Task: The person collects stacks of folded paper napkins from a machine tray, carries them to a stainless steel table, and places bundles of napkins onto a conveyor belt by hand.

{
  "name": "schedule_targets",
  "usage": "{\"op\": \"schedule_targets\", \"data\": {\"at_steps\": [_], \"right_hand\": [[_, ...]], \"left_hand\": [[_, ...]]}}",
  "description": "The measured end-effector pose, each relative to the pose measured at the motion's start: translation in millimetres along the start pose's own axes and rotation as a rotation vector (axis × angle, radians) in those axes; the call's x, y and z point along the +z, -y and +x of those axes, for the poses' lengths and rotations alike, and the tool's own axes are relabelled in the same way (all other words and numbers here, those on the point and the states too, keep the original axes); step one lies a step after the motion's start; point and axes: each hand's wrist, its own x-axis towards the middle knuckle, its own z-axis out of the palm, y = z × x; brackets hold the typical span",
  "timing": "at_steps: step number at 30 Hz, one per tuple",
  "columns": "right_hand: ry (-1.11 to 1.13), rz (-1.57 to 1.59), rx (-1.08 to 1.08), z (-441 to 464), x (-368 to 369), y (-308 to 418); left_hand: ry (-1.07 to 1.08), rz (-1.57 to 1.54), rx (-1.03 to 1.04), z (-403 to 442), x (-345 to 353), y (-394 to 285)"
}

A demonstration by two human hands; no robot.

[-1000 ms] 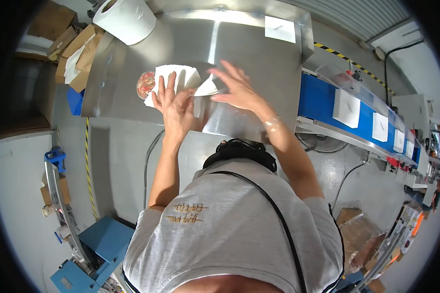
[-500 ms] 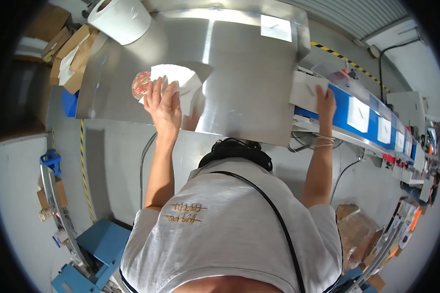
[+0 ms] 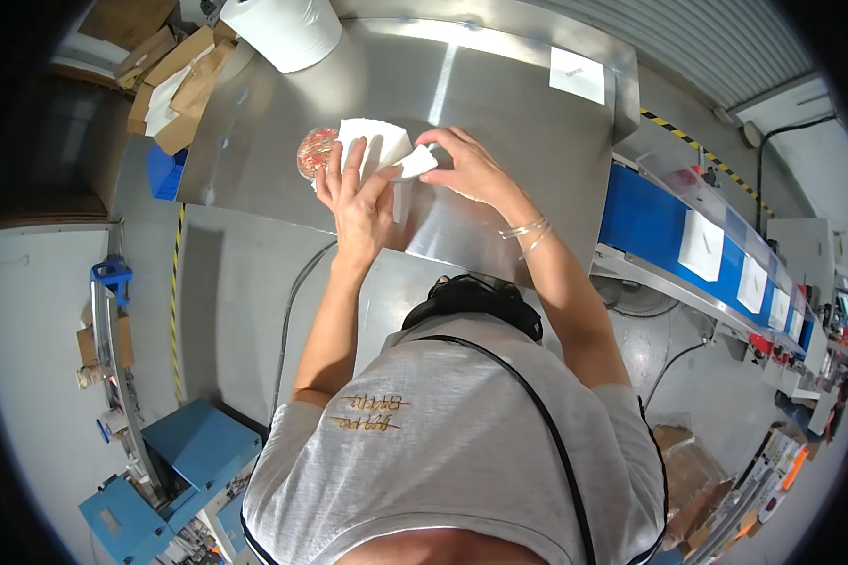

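Observation:
A pile of white paper-like sheets (image 3: 374, 137) is in my left hand (image 3: 356, 207), whose fingers lie across it with the thumb at its right edge. Just left of those fingers, a round clear-looking bundle of red and pale strands (image 3: 317, 151) rests on the metal table (image 3: 499, 104). My right hand (image 3: 476, 171) has its thumb and forefinger around the right end of a narrow white piece (image 3: 415, 163) at the pile. Whether that piece is separate or part of the pile, I cannot tell. A bracelet circles my right wrist.
On the right, a blue conveyor belt (image 3: 645, 209) carries several white square sheets (image 3: 700, 247) with small dark marks, beside a clear guard. Another such sheet (image 3: 577, 75) lies at the table's back right. A large white roll (image 3: 287, 33) and cardboard boxes (image 3: 193, 85) stand at the left.
My right hand has moved left from the belt's near end to the pile. The white sheet under it there is gone from that spot. My left hand remains on the pile.

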Motion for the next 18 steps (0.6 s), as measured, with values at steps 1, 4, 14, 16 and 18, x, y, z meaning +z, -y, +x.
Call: {"op": "schedule_targets", "data": {"at_steps": [1, 4, 14, 16, 18], "right_hand": [[-0.032, -0.059, -0.072, 1, 6, -9], [-0.082, 0.052, -0.027, -11, 5, -25], [-0.76, -0.022, 0.734, -193, -134, -102], [-0.829, -0.201, 0.741, -227, -177, -126], [-0.879, -0.613, 0.73, -256, -204, -142]], "left_hand": [[-0.02, -0.03, -0.043, 1, -4, 0], [-0.076, -0.025, -0.144, 11, -9, 0], [0.012, -0.127, -0.219, 11, 5, -17], [0.076, -0.272, -0.2, 7, 12, -45], [0.12, -0.342, -0.145, 1, 19, -76]]}}
